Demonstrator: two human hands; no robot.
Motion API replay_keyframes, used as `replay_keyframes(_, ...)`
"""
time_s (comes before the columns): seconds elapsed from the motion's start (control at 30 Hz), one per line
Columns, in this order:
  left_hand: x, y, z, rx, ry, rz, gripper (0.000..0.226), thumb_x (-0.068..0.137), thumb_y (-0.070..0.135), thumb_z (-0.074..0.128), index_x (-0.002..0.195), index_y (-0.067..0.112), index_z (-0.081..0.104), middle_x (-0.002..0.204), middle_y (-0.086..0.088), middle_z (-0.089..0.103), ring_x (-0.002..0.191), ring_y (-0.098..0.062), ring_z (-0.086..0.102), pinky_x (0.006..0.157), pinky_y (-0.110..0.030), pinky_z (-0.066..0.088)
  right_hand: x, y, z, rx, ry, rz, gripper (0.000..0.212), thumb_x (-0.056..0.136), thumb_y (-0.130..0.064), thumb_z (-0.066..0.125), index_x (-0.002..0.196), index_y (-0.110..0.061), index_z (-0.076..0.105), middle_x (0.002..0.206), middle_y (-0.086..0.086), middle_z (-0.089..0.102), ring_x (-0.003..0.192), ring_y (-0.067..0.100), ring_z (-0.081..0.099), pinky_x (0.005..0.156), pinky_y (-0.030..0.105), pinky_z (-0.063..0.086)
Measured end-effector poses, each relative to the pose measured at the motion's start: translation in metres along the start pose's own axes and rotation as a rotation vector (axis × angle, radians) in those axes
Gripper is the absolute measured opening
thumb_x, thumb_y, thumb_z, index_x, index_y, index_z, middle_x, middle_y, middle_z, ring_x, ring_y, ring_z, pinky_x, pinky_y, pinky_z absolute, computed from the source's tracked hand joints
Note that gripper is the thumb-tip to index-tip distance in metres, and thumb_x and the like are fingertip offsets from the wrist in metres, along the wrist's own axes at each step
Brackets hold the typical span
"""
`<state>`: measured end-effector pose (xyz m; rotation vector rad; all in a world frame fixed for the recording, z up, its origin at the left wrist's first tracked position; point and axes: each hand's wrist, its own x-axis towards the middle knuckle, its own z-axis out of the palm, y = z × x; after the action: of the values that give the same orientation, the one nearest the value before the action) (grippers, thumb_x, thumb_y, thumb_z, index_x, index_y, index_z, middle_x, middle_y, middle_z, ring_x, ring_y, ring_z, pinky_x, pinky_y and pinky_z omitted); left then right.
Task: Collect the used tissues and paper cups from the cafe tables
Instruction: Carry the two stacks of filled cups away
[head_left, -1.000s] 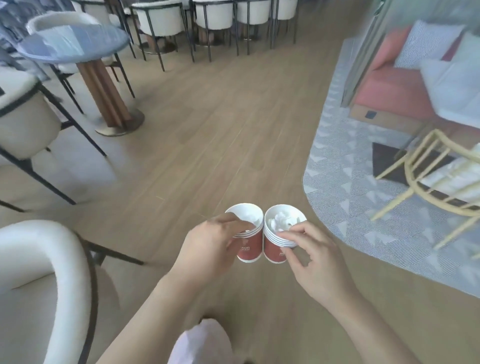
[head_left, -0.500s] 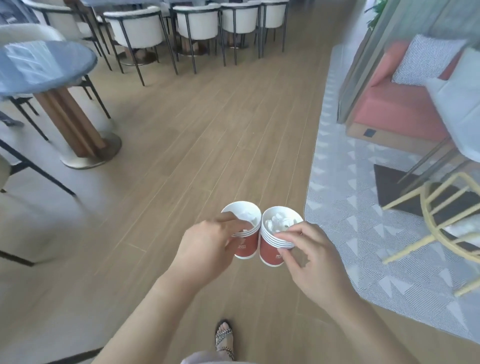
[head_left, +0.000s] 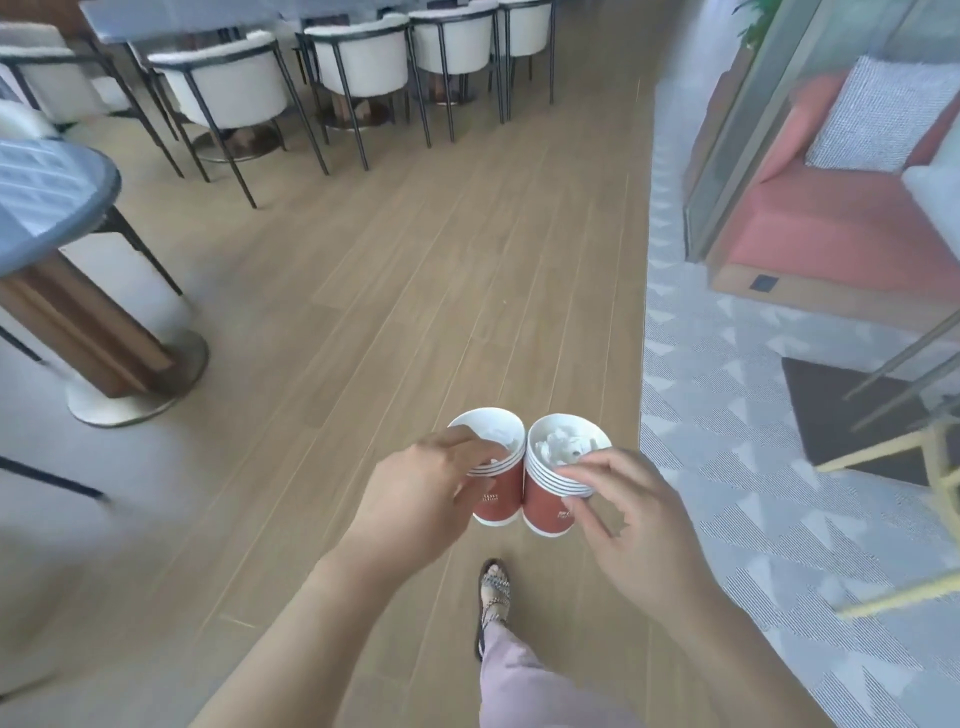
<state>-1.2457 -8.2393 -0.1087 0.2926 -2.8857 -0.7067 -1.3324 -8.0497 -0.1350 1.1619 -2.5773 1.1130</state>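
A: Fingers first, quick.

B: My left hand (head_left: 415, 493) is curled round the left cup stack (head_left: 497, 480), thumb hooked over its rim, fingers wrapped on the near side. My right hand (head_left: 631, 525) pinches the right cup stack (head_left: 553, 493) at the stacked rims, thumb and forefinger on the white lips, the other fingers loosely spread below.

A: Cups where?

B: Both stacks are held in the air in front of me, upright, side walls touching. Red sleeves, white rims. Crumpled white tissues (head_left: 563, 447) sit in the right stack's top cup; something white is in the left one too, partly hidden by my thumb.

A: Below?

B: My sandalled foot (head_left: 494, 590) is on the wood floor (head_left: 415, 291), pale trouser leg (head_left: 524, 680) behind it.

A: Room to move?

B: An open lane of planks runs straight ahead. On the left, a round table (head_left: 52, 202) on a pedestal, its base well apart from me. At the far end, a row of white chairs (head_left: 358, 62) with black legs closes the lane. On the right, the grey patterned rug (head_left: 779, 519) has its edge just beside the right stack in view. On it stand a yellow chair frame (head_left: 935, 457) and a pink sofa (head_left: 831, 223) farther back.
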Motion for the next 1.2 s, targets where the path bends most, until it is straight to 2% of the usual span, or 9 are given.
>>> replay_keyframes(0.17, 0.139, -0.04, -0.008, 0.032, 0.01, -0.008, 0.027, 0.082, 0.015, 0.06, 0.104, 0.03, 0.065, 0.104, 0.014, 0.065, 0.086, -0.017, 0.062, 0.059, -0.028, 0.047, 0.134, 0.057, 0.021, 0.007, -0.027, -0.027, 0.027, 0.072, 0.002, 0.074, 0.094, -0.014, 0.07, 0.092, -0.004, 0.062, 0.091, 0.009, 0.053, 0.08, 0.017, 0.04)
replay_keyframes(0.33, 0.248, -0.084, -0.028, -0.009, 0.027, -0.028, 0.024, 0.08, 0.014, 0.065, 0.099, 0.03, 0.066, 0.096, 0.013, 0.066, 0.076, -0.016, 0.062, 0.054, -0.03, 0.048, 0.253, 0.093, 0.039, 0.014, -0.042, -0.035, 0.024, 0.072, 0.0, 0.074, 0.092, -0.014, 0.069, 0.092, -0.004, 0.062, 0.092, 0.004, 0.051, 0.085, 0.006, 0.034)
replay_keyframes(0.63, 0.441, -0.193, -0.026, -0.03, 0.045, -0.099, 0.024, 0.081, 0.018, 0.064, 0.1, 0.032, 0.066, 0.096, 0.015, 0.066, 0.079, -0.014, 0.063, 0.055, -0.029, 0.049, 0.46, 0.165, 0.115, 0.013, -0.092, -0.054, 0.026, 0.072, -0.001, 0.074, 0.094, -0.015, 0.069, 0.092, -0.005, 0.062, 0.092, 0.005, 0.052, 0.085, 0.005, 0.034)
replay_keyframes(0.77, 0.55, -0.243, -0.049, -0.014, 0.024, -0.073, 0.026, 0.082, 0.016, 0.061, 0.103, 0.03, 0.066, 0.099, 0.013, 0.066, 0.084, -0.016, 0.063, 0.06, -0.034, 0.051, 0.575, 0.186, 0.141, 0.001, -0.111, -0.048, 0.026, 0.073, 0.0, 0.074, 0.094, -0.014, 0.069, 0.092, -0.005, 0.062, 0.091, 0.005, 0.051, 0.083, 0.004, 0.033)
replay_keyframes(0.93, 0.684, -0.287, -0.079, -0.004, 0.01, -0.011, 0.029, 0.082, 0.014, 0.059, 0.104, 0.032, 0.065, 0.1, 0.015, 0.064, 0.088, -0.012, 0.061, 0.062, -0.03, 0.05, 0.699, 0.215, 0.155, 0.005, -0.066, -0.024, 0.024, 0.073, -0.001, 0.074, 0.094, -0.014, 0.07, 0.093, -0.004, 0.064, 0.092, 0.005, 0.052, 0.084, 0.007, 0.035)
replay_keyframes(1.2, 0.884, -0.338, -0.077, -0.039, -0.028, 0.059, 0.026, 0.081, 0.013, 0.062, 0.1, 0.03, 0.067, 0.097, 0.015, 0.065, 0.085, -0.014, 0.062, 0.062, -0.035, 0.053, 0.863, 0.299, 0.183, -0.009, -0.003, 0.067, 0.024, 0.074, 0.0, 0.073, 0.094, -0.013, 0.07, 0.093, -0.002, 0.065, 0.092, 0.006, 0.052, 0.084, 0.008, 0.035)
